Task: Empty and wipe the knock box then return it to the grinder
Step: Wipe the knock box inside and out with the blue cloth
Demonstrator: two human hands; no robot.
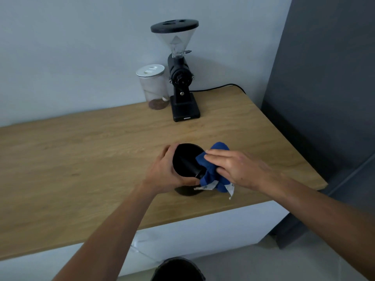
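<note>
The black round knock box (pixel 185 160) stands near the front of the wooden counter (pixel 81 155), its dark bar crossing the open top. My left hand (pixel 164 173) wraps around its left side and grips it. My right hand (pixel 233 169) presses a crumpled blue cloth (pixel 213 175) against the box's right rim. Part of the cloth hangs down beside the box, showing a white tag. The black coffee grinder (pixel 180 78) with a clear hopper stands at the back of the counter, well apart from the box.
A clear jar with a white lid (pixel 153 88) sits just left of the grinder. A black power cable (pixel 219 87) runs right from the grinder. A dark bin (pixel 177 269) is on the floor below the counter edge. A grey wall panel (pixel 324 78) rises on the right.
</note>
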